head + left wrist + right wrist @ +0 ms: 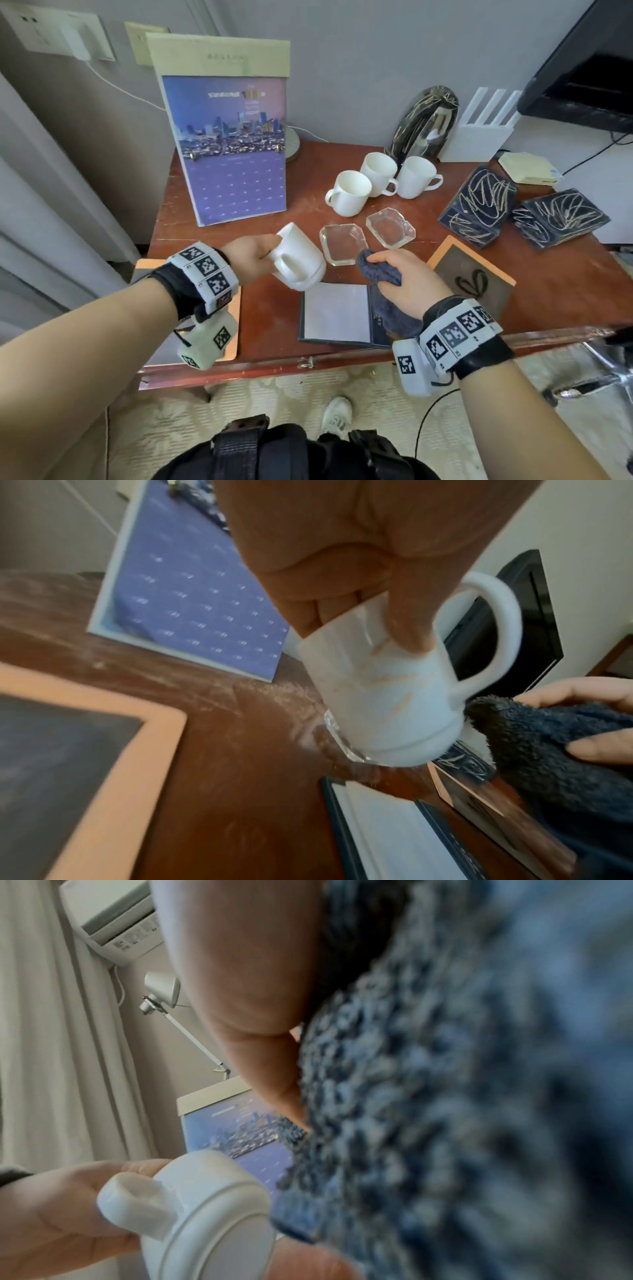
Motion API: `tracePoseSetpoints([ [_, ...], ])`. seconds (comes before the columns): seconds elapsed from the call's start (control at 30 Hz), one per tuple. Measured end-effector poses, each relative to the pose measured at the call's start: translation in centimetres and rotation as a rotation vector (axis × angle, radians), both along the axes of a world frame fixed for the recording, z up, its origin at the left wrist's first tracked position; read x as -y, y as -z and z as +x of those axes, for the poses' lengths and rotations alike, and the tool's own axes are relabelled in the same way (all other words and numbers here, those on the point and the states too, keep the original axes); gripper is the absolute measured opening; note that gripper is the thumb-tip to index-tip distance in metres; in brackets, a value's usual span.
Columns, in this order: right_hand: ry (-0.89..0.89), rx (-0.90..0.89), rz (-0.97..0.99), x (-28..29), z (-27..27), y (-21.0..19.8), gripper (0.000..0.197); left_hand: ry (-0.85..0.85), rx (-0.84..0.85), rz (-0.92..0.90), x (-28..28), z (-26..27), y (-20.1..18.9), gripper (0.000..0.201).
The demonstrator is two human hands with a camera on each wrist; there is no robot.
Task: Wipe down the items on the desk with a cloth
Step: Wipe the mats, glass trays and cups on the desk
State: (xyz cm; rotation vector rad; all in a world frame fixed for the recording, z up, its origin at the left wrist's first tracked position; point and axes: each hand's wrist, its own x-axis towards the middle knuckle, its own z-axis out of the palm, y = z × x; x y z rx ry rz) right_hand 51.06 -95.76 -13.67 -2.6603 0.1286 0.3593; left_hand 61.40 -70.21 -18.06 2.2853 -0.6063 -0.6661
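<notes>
The left hand [248,255] holds a white mug [299,260] tipped on its side above the worktop [260,318], base toward the right hand; its grip is clamped on the rim end, with the thumb along the wall beside the handle. Whether anything is inside that mug cannot be told. The right hand [409,281] has its grip closed round a bunched dark blue cloth [378,270], whose tip sits just beside the mug's base. Three more white mugs [380,181] stand upright together farther back, and they look empty. Two glass ashtrays [366,233] lie between them and the hands, nothing in them. A calendar [233,150] with a city skyline stands at the back left; its printed lines are too small to read. Under the hands lies an open folder [337,313] with a blank white page.
</notes>
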Motion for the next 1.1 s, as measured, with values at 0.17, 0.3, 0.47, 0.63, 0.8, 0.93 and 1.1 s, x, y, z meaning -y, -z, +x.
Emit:
tracePoseSetpoints([
  [0.17, -0.067, 0.046, 0.125, -5.5, -0.6, 1.4, 0.059, 0.054, -0.237, -0.287, -4.2, -2.8, 2.6, 0.028],
  [0.3, -0.215, 0.060, 0.078, -9.5, 0.1, 2.4, 0.051, -0.010, -0.277, -0.358, -6.4, -3.8, 5.5, 0.026],
  [0.47, -0.337, 0.127, 0.056, -12.9, 1.5, 3.3, 0.048, -0.067, -0.328, -0.480, -6.9, -3.9, 6.8, 0.028],
  [0.63, -0.423, 0.138, -0.058, -14.8, 2.6, 4.5, 0.039, -0.095, -0.346, -0.565, -7.0, -3.8, 8.4, 0.024],
  [0.8, -0.483, 0.255, -0.072, -15.4, 2.7, 5.9, 0.030, -0.127, -0.351, -0.615, -7.5, -3.6, 9.8, 0.035],
  [0.93, -0.469, 0.209, -0.086, -13.2, 1.9, 6.3, 0.029, -0.123, -0.363, -0.612, -7.3, -3.3, 9.9, 0.028],
  [1.1, -0.369, 0.115, -0.145, -10.8, 2.3, 5.2, 0.025, -0.121, -0.347, -0.602, -7.4, -2.9, 10.2, 0.027],
])
